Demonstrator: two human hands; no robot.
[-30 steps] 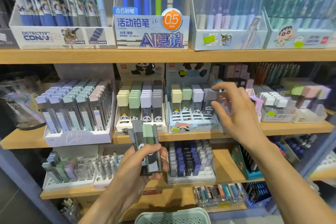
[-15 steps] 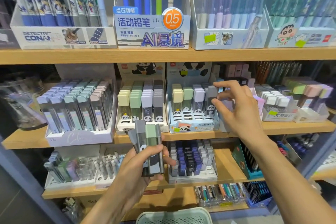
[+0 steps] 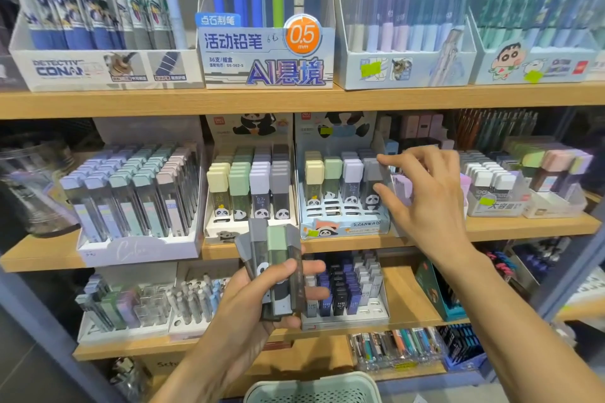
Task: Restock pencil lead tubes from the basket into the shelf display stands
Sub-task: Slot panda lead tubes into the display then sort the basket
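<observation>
a: what changed just now?

b: my right hand (image 3: 425, 196) has let go of the grey tube (image 3: 371, 183) it was seating a second ago. its fingers are now spread and loose, holding nothing, just beside that tube in the blue panda stand (image 3: 343, 226). i'd say one more tube is stocked.

a: and the rest?

b: my left hand (image 3: 262, 298) still grips a bundle of tubes (image 3: 275, 258), green and grey caps, in front of the middle shelf (image 3: 523, 226). the basket (image 3: 311, 389) is at the bottom edge.

a: any writing?

b: "0.5 mm" and "36" on the pencil box (image 3: 268, 56) above, "detective conan" on the left box (image 3: 98, 70), "0.7" on some tubes.
</observation>
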